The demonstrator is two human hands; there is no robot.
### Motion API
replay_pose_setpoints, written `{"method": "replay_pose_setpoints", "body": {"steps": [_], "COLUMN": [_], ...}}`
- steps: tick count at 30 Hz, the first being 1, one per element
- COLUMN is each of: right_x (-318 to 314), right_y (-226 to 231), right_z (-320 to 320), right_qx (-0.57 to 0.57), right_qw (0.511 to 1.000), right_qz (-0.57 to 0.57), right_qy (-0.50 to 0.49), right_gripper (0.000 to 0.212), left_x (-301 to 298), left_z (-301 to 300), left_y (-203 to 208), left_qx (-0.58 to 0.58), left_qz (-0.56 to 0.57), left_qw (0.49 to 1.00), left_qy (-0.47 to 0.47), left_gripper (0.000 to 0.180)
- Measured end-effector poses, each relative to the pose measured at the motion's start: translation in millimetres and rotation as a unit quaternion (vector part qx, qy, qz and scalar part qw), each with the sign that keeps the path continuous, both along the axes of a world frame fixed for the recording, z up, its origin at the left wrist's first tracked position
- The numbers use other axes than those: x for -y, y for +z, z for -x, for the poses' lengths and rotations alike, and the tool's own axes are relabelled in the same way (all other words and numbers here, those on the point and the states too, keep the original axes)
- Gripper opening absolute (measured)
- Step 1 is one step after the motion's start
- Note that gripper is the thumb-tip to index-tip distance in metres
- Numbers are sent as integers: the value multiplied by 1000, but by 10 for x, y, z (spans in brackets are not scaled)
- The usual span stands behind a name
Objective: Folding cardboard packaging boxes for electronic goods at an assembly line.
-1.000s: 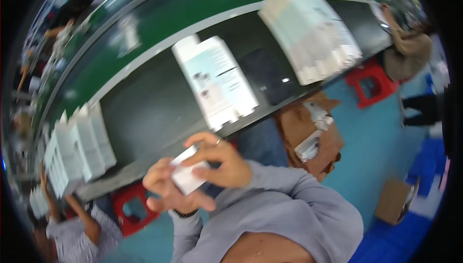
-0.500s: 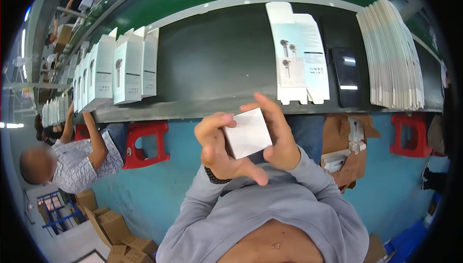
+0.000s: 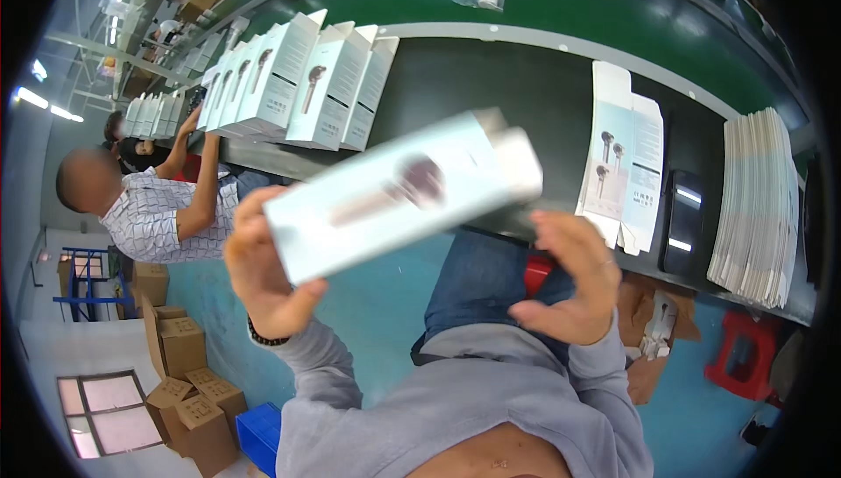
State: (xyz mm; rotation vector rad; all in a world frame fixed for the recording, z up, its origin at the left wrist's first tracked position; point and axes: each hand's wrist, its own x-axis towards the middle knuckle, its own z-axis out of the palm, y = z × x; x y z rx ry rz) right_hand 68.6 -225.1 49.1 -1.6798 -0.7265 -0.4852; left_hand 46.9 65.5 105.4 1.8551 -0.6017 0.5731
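My left hand grips the lower left end of a pale blue and white product carton, tilted in the air in front of the bench. A dark appliance is pictured on its side, and the carton is blurred by motion. Loose flaps stand out at its upper right end. My right hand is apart from the carton, below that end, fingers spread and curved with nothing in them. Flattened cartons lie on the bench beyond my right hand.
Standing cartons with raised flaps line the bench at left, near a seated co-worker. At right lie a black phone and a tall stack of flat cartons. Brown boxes and a red stool are on the floor.
The carton was held between both hands with its white end facing up. Now it is swung to the left, its printed side showing, and my right hand has let go. The view has shifted left.
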Motion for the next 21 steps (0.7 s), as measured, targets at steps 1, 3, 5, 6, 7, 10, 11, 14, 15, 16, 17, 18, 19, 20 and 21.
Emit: {"method": "replay_pose_setpoints", "body": {"steps": [1,3,5,6,7,10,11,14,15,16,17,18,19,20,21], "right_x": [55,143,215,250,288,388,441,576,612,671,725,755,763,772,779], "right_y": [-5,-73,-164,-197,-214,-234,-313,-407,-472,-497,-514,-523,-528,-532,-537], "right_z": [12,35,58,63,56,-2,18,18,17,22,25,32,44,57,65], "right_qx": [-33,-95,-109,-100,-90,-41,-70,-57,-68,-67,-63,-58,-57,-59,-61], "right_qw": [999,993,990,989,987,970,960,904,894,893,880,865,865,860,854], "right_qz": [-9,-2,15,34,52,149,179,334,356,359,398,436,436,454,471], "right_qy": [-24,-68,-87,-106,-124,-187,-203,-261,-263,-265,-253,-241,-240,-227,-213], "right_gripper": [55,48,47,43,39,36,38,40,48,48,52,56,56,60,63], "left_x": [-66,-169,-285,-235,-312,-413,-465,-542,-585,-581,-576,-578,-596,-617,-637], "left_z": [-34,-265,-610,-754,-908,-1165,-1221,-1330,-1365,-1393,-1414,-1433,-1441,-1448,-1453], "left_y": [-32,-165,-336,-355,-475,-767,-839,-971,-988,-988,-983,-983,-978,-975,-974], "left_qx": [31,82,86,68,88,101,134,191,190,190,197,204,204,206,209], "left_qz": [36,98,119,147,120,-28,-77,-154,-133,-129,-144,-160,-159,-172,-184], "left_qw": [995,970,954,956,947,886,868,823,836,837,831,824,823,822,821], "left_qy": [90,206,261,246,283,452,472,512,498,497,500,504,505,502,499], "left_gripper": [65,60,53,49,45,37,41,43,47,47,49,51,51,53,55]}}
